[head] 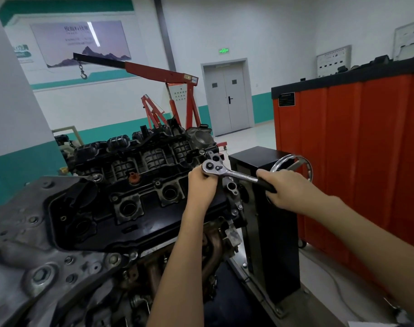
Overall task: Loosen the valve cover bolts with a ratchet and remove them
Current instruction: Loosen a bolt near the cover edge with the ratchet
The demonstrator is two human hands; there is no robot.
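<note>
A black valve cover (pixel 135 223) lies on top of an engine held in a stand, with open spark plug wells and small bolts along its edges. A chrome ratchet (pixel 234 173) sits at the cover's far right corner. My left hand (pixel 202 185) is closed around the ratchet head and whatever hangs below it, which is hidden by the fingers. My right hand (pixel 287 188) grips the ratchet's black handle, out to the right of the engine. One bolt (pixel 157 183) shows near the cover's middle.
A silver handwheel (pixel 306 165) on the black engine-stand box (pixel 272 232) sits just behind my right hand. A red tool cabinet (pixel 357 147) stands to the right. A red engine crane (pixel 163 90) is behind the engine. A grey timing cover (pixel 24 260) fills the near left.
</note>
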